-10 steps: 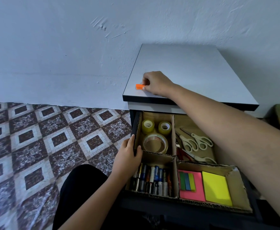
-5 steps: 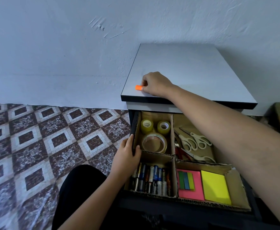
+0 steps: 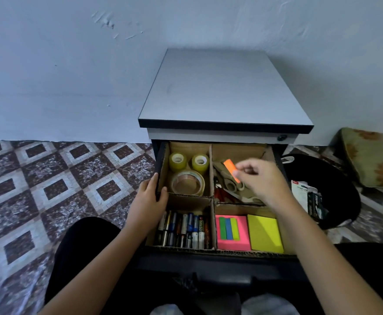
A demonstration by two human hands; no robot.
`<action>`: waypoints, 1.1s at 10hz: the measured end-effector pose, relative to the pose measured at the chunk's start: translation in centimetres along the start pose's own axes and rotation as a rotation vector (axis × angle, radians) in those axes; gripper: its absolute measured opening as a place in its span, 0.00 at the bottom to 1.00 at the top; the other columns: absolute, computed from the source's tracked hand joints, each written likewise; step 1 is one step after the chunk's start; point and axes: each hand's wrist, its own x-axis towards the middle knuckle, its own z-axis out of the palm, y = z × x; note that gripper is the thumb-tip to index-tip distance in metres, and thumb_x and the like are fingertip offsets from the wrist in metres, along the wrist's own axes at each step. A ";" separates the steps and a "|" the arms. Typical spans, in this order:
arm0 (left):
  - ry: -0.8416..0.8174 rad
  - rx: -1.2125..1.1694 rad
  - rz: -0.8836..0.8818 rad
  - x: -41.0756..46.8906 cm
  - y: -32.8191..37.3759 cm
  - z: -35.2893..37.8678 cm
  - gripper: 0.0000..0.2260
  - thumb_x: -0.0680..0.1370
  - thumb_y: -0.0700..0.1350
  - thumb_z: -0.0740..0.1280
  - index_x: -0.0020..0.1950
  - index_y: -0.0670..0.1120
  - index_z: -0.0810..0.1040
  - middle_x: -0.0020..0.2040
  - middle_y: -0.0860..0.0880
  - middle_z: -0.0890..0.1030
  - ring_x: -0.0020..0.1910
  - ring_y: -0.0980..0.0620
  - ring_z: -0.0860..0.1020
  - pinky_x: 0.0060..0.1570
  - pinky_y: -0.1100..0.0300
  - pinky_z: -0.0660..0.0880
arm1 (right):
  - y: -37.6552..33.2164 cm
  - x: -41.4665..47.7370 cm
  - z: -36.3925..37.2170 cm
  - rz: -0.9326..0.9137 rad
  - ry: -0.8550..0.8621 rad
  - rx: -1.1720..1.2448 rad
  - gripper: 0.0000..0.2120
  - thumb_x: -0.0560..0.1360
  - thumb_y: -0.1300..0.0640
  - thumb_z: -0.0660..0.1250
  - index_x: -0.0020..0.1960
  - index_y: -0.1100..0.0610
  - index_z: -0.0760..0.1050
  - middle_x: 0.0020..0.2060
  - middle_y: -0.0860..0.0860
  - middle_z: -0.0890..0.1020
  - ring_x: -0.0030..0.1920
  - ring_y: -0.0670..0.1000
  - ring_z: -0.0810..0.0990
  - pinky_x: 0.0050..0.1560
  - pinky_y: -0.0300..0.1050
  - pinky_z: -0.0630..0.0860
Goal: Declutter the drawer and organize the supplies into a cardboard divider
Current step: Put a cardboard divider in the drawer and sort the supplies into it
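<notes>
Two hands are at the black drawer [image 3: 220,261]. The right-hand grip [image 3: 262,181] pinches a small orange strip [image 3: 231,169] above the brown cardboard divider's [image 3: 211,202] back right box. The left-hand grip [image 3: 148,200] holds its left edge.

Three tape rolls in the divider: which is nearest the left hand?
The big clear roll, in front. The small yellow rolls stand behind it, farther from the left hand, which grips the drawer wall.

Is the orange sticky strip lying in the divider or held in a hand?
Held. The right hand pinches the orange strip by one end, over the scissors compartment, not resting on anything.
</notes>
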 end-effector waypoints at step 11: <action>-0.008 0.027 -0.028 -0.6 0.8 -0.3 0.24 0.81 0.51 0.56 0.77 0.48 0.57 0.72 0.44 0.65 0.69 0.46 0.66 0.61 0.54 0.68 | 7.7 -5.2 3.9 0.306 -0.098 -0.501 0.07 0.75 0.56 0.65 0.46 0.57 0.80 0.40 0.51 0.82 0.41 0.52 0.81 0.42 0.46 0.79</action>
